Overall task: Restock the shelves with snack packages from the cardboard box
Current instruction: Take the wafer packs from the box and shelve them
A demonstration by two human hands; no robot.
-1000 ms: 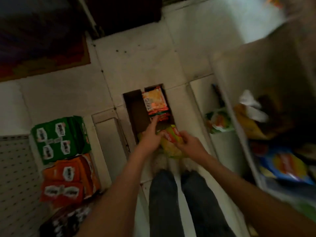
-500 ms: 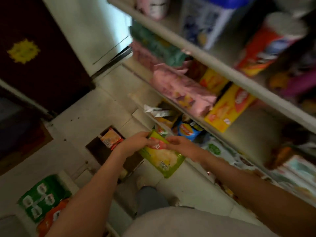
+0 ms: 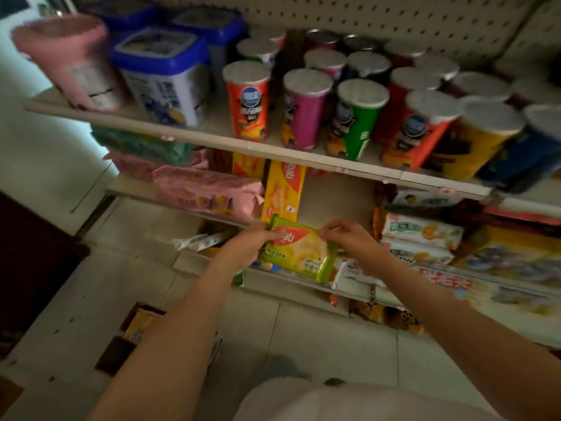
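Left hand and right hand each close their grip on a top corner of a green snack packet, crosswise before the shelf.

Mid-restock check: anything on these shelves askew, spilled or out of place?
Nothing spilled. A white packet lies crooked on the lower shelf, poking out past its front edge, left of the green packet the left hand and right hand hold. Pink bags on the shelf above slump over its edge too.

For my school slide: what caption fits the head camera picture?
Left hand and right hand hold a green lemon snack pack before a gap on the middle shelf.
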